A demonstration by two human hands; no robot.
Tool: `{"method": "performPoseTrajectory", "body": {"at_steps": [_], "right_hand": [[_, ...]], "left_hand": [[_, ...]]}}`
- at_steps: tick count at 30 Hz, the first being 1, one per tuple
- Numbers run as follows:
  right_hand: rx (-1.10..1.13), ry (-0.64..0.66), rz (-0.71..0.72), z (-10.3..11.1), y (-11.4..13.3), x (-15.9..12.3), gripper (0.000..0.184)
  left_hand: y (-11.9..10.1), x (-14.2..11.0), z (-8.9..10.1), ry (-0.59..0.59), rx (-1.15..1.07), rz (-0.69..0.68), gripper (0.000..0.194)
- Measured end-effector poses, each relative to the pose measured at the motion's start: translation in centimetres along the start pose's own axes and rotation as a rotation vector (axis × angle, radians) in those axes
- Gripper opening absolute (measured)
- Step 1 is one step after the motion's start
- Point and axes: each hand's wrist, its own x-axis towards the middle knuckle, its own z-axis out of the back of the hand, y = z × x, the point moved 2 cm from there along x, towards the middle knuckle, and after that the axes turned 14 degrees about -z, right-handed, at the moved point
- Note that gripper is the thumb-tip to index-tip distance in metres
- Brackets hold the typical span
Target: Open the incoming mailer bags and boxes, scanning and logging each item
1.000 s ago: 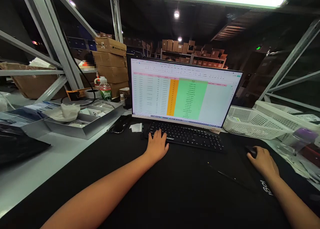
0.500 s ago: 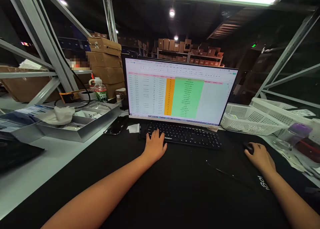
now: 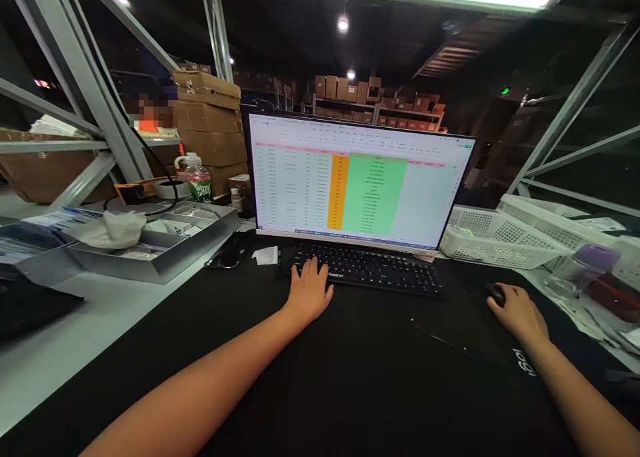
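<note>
My left hand (image 3: 310, 289) lies flat with its fingers stretched onto the left end of a black keyboard (image 3: 367, 275). My right hand (image 3: 517, 312) is cupped over a black mouse (image 3: 495, 293) at the right of the black desk mat (image 3: 350, 370). Behind the keyboard stands a monitor (image 3: 353, 180) showing a spreadsheet with an orange and a green column.
A black phone (image 3: 227, 252) and a slip of white paper (image 3: 265, 254) lie left of the keyboard. A grey metal tray (image 3: 165, 260) holds small items and a cloth. A green-labelled bottle (image 3: 199, 177), stacked cartons (image 3: 210, 120) and white mesh baskets (image 3: 495, 237) surround the desk.
The view has drifted slightly, so everything sits a little further left and up. Both hands stay where they were, on the keyboard and the mouse.
</note>
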Motion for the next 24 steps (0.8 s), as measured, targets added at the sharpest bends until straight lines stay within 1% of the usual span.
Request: {"method": "performPoseTrajectory", "body": {"at_steps": [5,9,14,20,24], "right_hand": [[-0.014,-0.018,-0.029,0.3,0.2,-0.1,0.057],[-0.025,-0.012,-0.026,0.7,0.7,-0.4,0.062],[-0.048,0.003,-0.045,1.2,1.2,-0.6,0.055],[-0.061,0.011,-0.072,1.7,1.5,-0.7,0.054],[-0.058,0.013,-0.062,1.9,1.6,-1.0,0.056]], "left_hand": [[0.0,-0.1,0.1,0.003,0.006,-0.002,0.05],[0.0,-0.1,-0.1,0.0,0.007,-0.006,0.049],[0.2,-0.1,-0.4,-0.021,0.014,-0.014,0.05],[0.2,0.0,-0.4,-0.01,0.031,-0.01,0.049],[0.0,0.0,-0.2,0.0,0.033,-0.01,0.049]]}}
